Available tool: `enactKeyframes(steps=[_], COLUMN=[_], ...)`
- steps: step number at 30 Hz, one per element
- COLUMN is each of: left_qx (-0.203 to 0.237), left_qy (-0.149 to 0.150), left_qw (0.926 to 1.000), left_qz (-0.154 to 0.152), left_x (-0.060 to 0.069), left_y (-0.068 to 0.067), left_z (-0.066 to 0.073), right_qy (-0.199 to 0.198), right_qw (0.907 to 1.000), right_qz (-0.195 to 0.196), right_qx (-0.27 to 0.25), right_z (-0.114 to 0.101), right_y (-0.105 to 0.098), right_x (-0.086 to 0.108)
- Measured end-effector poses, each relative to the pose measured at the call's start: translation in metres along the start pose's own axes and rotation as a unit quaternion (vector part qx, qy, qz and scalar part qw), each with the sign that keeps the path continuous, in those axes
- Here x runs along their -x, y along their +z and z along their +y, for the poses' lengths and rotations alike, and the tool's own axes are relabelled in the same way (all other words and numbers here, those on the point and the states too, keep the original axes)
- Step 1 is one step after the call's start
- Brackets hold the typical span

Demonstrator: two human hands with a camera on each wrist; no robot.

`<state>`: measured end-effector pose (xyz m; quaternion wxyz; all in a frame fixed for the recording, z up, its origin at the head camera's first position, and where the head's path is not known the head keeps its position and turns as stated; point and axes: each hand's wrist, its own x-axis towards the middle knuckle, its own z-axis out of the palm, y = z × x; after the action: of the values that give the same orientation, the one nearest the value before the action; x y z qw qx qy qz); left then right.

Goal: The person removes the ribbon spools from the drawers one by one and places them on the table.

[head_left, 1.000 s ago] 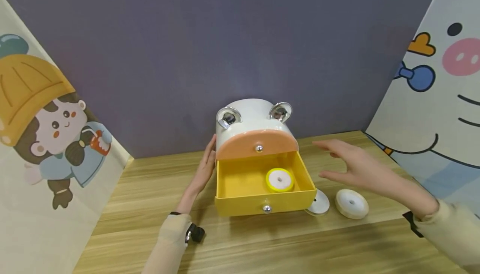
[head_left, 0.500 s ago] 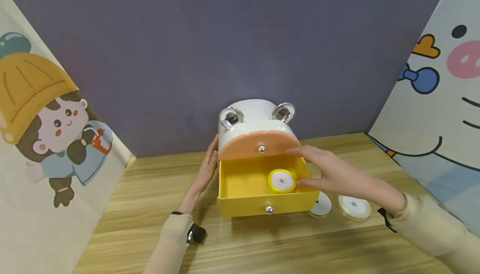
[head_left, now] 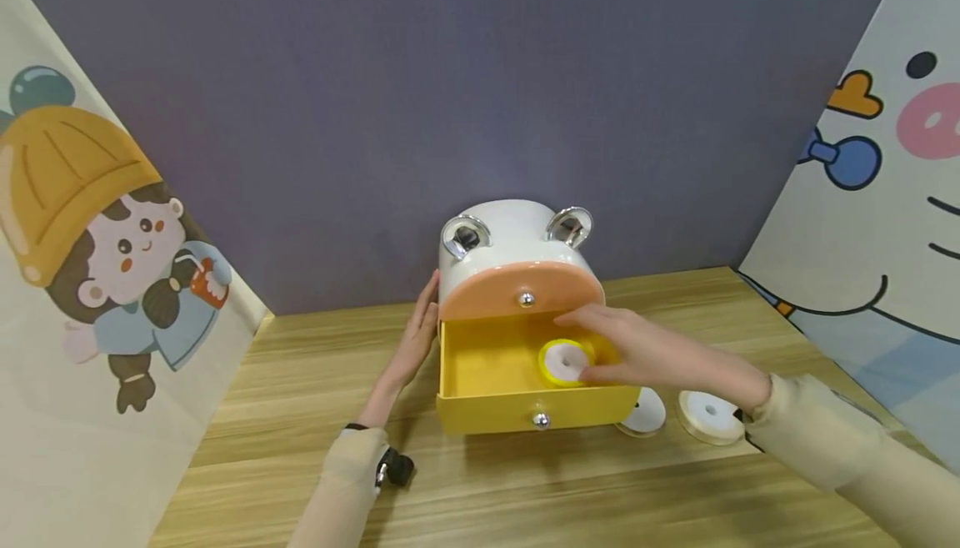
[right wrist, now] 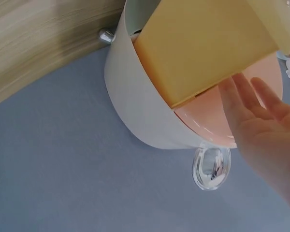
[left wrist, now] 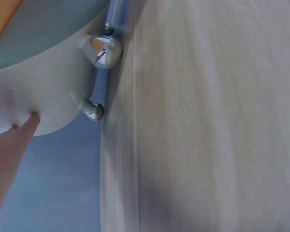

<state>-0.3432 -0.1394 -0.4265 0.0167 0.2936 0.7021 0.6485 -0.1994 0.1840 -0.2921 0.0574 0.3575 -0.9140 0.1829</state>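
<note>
A white rounded box [head_left: 510, 227] with a peach upper drawer [head_left: 487, 296] has its yellow lower drawer [head_left: 480, 414] pulled out. Inside, near the right side, lies a yellow-rimmed white roll [head_left: 562, 359]. My right hand [head_left: 637, 349] reaches over the drawer's right wall, fingers spread, the thumb at the roll's right edge; whether it touches cannot be told. The right wrist view shows this hand [right wrist: 266, 121] with fingertips at the drawer's rim. My left hand [head_left: 412, 344] rests against the box's left side, and in the left wrist view its fingertips touch the white wall [left wrist: 53, 96].
Two white rolls lie on the wooden table [head_left: 315, 398] right of the drawer: one [head_left: 647, 414] partly hidden by the drawer's corner, the other [head_left: 707, 416] beside my right sleeve. A grey wall [head_left: 375, 114] stands behind, with printed panels [head_left: 97, 448] at both sides.
My right hand has moved left from beside the box to over the open drawer and the roll in it. The left hand stays at the box's side.
</note>
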Motion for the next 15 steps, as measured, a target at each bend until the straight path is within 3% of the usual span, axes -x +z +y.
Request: enactKeyframes(steps=[15], left_qx=[0.001], left_qy=[-0.001], left_qw=[1.0], left_qz=[-0.001], left_x=[0.0], left_y=[0.001], left_z=[0.001], right_qy=[0.004], right_qw=[0.9981], right_qz=[-0.062], right_qx=[0.005], right_z=[0.008], right_y=[0.014], right_x=[-0.015])
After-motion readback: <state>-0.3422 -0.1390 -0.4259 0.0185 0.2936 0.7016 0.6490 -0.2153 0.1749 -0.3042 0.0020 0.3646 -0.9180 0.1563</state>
